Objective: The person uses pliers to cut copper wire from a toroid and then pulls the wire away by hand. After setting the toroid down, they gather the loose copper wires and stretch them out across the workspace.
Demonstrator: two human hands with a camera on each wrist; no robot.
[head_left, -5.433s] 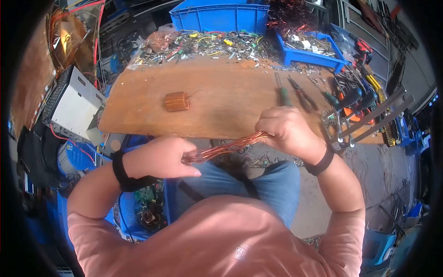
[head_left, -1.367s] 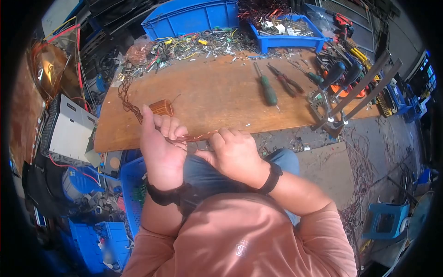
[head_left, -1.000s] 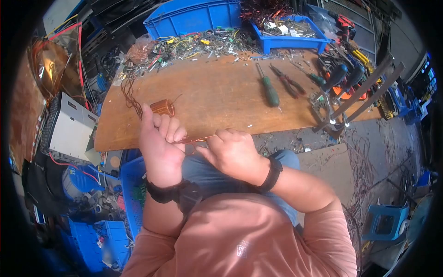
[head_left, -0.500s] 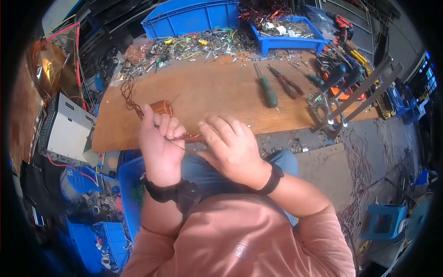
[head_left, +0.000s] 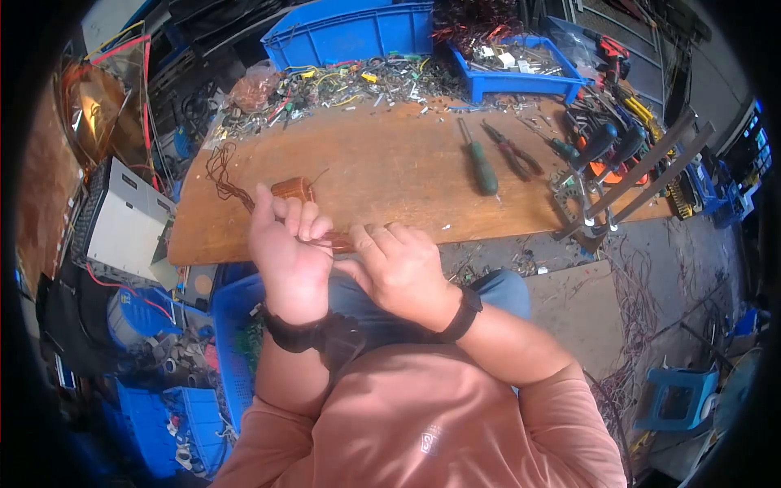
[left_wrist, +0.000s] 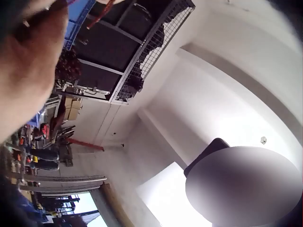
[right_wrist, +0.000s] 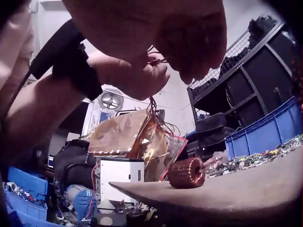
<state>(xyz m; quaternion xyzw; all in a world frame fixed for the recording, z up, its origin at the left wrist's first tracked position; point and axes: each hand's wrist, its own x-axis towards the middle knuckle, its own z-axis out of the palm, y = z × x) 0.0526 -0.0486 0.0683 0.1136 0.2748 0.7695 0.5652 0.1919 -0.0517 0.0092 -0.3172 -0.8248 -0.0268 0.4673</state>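
Observation:
The left hand [head_left: 289, 256], palm up, has its fingers curled round a bundle of copper wires [head_left: 337, 241]; the loose wire ends fan out past its thumb over the table. The right hand [head_left: 403, 268] pinches the bundle's other end close beside it, its fingers bent over the wire. A copper coil [head_left: 294, 190] lies on the wooden table [head_left: 390, 163] just behind the left hand. In the right wrist view the left hand [right_wrist: 137, 78] grips the wires, whose ends [right_wrist: 154, 113] hang down, and the coil [right_wrist: 186, 173] sits near the table edge.
Scrap bits [head_left: 350, 85] cover the table's back, before a large blue bin [head_left: 350, 37] and a blue tray [head_left: 525, 84]. A green screwdriver [head_left: 483, 171] and pliers [head_left: 514, 153] lie right of centre. A metal clamp frame [head_left: 586, 207] stands at the right corner.
Since the first frame the hands have drawn together and shifted left, and the left palm has turned up. In the last half second the right hand's spread fingers have closed down on the wires.

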